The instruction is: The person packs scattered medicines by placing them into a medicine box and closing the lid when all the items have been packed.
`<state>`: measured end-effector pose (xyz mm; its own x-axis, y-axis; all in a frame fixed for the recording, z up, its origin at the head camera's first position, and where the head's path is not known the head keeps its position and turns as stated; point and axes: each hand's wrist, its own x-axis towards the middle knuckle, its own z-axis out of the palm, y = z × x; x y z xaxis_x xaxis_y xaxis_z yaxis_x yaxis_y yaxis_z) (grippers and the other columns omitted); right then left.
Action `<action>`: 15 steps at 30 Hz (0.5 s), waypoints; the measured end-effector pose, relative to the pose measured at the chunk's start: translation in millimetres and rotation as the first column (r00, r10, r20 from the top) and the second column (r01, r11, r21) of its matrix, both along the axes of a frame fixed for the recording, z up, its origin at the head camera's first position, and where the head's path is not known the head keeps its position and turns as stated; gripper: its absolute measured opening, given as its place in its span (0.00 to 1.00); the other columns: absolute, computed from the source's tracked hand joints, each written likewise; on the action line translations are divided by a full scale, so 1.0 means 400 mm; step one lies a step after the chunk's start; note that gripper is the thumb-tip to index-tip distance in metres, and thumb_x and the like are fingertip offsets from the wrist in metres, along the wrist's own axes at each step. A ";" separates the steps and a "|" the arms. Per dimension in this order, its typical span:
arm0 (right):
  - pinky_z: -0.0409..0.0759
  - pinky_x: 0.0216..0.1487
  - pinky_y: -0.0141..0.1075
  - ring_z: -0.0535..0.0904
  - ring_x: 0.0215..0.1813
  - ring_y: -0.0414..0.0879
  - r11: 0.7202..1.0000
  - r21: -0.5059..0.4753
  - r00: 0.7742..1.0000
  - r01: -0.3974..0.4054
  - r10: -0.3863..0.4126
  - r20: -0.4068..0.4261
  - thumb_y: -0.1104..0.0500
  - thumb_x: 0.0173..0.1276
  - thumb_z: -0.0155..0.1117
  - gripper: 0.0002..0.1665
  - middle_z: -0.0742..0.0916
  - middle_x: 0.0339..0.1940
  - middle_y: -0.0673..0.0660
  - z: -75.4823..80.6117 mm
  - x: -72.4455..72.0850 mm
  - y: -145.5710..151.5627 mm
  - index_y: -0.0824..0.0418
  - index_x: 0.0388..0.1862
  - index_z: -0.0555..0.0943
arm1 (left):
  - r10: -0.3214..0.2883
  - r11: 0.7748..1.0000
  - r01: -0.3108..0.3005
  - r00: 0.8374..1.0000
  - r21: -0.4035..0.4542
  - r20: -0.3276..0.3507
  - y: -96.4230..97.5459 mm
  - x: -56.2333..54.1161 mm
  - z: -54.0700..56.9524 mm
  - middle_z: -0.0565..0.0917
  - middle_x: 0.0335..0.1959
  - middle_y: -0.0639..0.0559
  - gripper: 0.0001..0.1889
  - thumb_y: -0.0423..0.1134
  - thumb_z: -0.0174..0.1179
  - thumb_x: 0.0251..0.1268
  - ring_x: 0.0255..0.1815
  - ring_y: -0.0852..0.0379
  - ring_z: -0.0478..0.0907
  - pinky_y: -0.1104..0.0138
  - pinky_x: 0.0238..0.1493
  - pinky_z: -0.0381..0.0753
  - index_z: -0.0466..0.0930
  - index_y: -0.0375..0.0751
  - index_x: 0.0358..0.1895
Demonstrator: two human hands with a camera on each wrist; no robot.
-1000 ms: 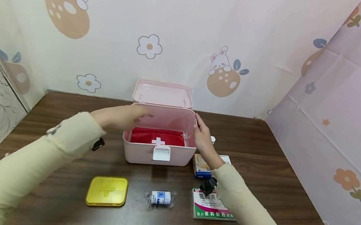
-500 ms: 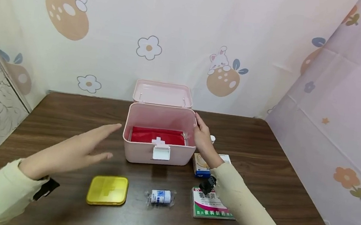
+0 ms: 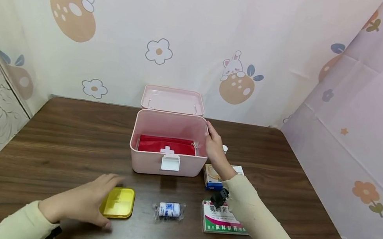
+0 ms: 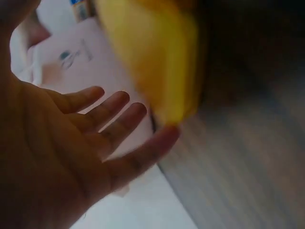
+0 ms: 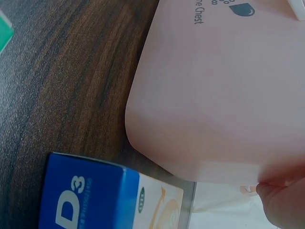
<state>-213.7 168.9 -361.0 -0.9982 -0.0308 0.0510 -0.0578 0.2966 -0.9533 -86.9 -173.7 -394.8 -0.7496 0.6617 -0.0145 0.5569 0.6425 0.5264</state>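
My left hand (image 3: 84,200) is at the left side of a flat yellow case (image 3: 121,203) on the table, fingers spread. In the left wrist view the yellow case (image 4: 152,52) is blurred, close beyond the outstretched fingers. At the back stands a pink medicine box (image 3: 168,165) with its lid (image 3: 173,100) raised. Inside lies a red pouch (image 3: 154,144) with a white cross. My right hand (image 3: 215,150) holds the box's right wall at the rim. The right wrist view shows one fingertip (image 5: 286,205) against the pink box (image 5: 214,95).
A small wrapped roll (image 3: 169,210) lies front centre. Right of it, a green and white medicine box (image 3: 222,219) is partly under the right forearm. A blue and white carton (image 3: 214,179) stands beside the pink box, near a white cap (image 3: 225,149). A printed cloth (image 3: 195,25) hangs behind.
My left hand has come out from over the pink box, swung left, then moved down and forward-right to the yellow case. The right hand stays on the box's rim.
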 end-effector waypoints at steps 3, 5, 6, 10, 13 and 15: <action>0.56 0.71 0.42 0.51 0.75 0.48 1.000 -0.005 1.000 -0.002 0.002 -0.004 0.64 0.78 0.35 0.30 0.58 0.76 0.57 -0.002 -0.002 -0.001 0.61 0.77 0.51 | -0.026 0.999 0.024 0.999 -0.035 -0.043 0.005 0.002 -0.028 0.70 0.58 0.39 0.53 0.52 0.78 0.36 0.58 0.39 0.67 0.39 0.48 0.72 0.60 0.29 0.66; 0.55 0.71 0.41 0.51 0.75 0.48 1.000 -0.007 1.000 -0.002 0.002 -0.006 0.64 0.78 0.36 0.30 0.58 0.76 0.57 -0.002 -0.003 -0.002 0.61 0.77 0.51 | -0.034 0.998 0.030 0.996 -0.051 -0.085 0.005 0.002 -0.040 0.71 0.56 0.40 0.51 0.47 0.78 0.35 0.56 0.40 0.69 0.40 0.46 0.74 0.61 0.28 0.65; 0.55 0.71 0.41 0.51 0.75 0.48 1.000 -0.006 1.000 -0.002 0.002 -0.005 0.64 0.78 0.35 0.30 0.58 0.76 0.57 -0.003 -0.004 -0.002 0.61 0.77 0.51 | -0.039 0.998 0.033 0.994 -0.055 -0.106 0.005 0.002 -0.043 0.72 0.55 0.41 0.50 0.45 0.78 0.35 0.55 0.41 0.69 0.42 0.45 0.75 0.62 0.28 0.64; 0.55 0.71 0.41 0.52 0.75 0.47 1.000 -0.003 1.000 0.004 -0.004 0.004 0.64 0.78 0.36 0.30 0.58 0.76 0.56 -0.005 -0.005 0.000 0.60 0.77 0.51 | -0.053 0.996 0.040 0.986 -0.083 -0.156 0.002 0.002 -0.049 0.73 0.52 0.43 0.45 0.40 0.77 0.35 0.52 0.43 0.70 0.47 0.47 0.76 0.65 0.26 0.60; 0.56 0.70 0.42 0.53 0.74 0.48 1.000 -0.001 1.000 0.008 -0.008 0.005 0.64 0.78 0.36 0.30 0.59 0.76 0.56 -0.004 -0.004 0.000 0.59 0.77 0.51 | -0.066 0.995 0.050 0.983 -0.092 -0.172 -0.001 -0.002 -0.052 0.73 0.50 0.46 0.43 0.41 0.77 0.36 0.51 0.45 0.71 0.49 0.48 0.76 0.67 0.26 0.59; 0.57 0.70 0.42 0.53 0.74 0.48 1.000 0.000 1.000 0.010 -0.010 0.004 0.64 0.78 0.36 0.30 0.59 0.76 0.56 -0.003 -0.003 0.000 0.59 0.77 0.51 | -0.072 0.994 0.056 0.981 -0.092 -0.180 -0.001 -0.005 -0.053 0.73 0.48 0.47 0.42 0.42 0.77 0.36 0.50 0.46 0.71 0.49 0.47 0.76 0.68 0.26 0.58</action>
<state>-214.9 169.1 -362.1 -0.9987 -0.0211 0.0465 -0.0507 0.2971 -0.9535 -88.8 -174.3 -415.8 -0.7013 0.7104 0.0597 0.6798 0.6411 0.3561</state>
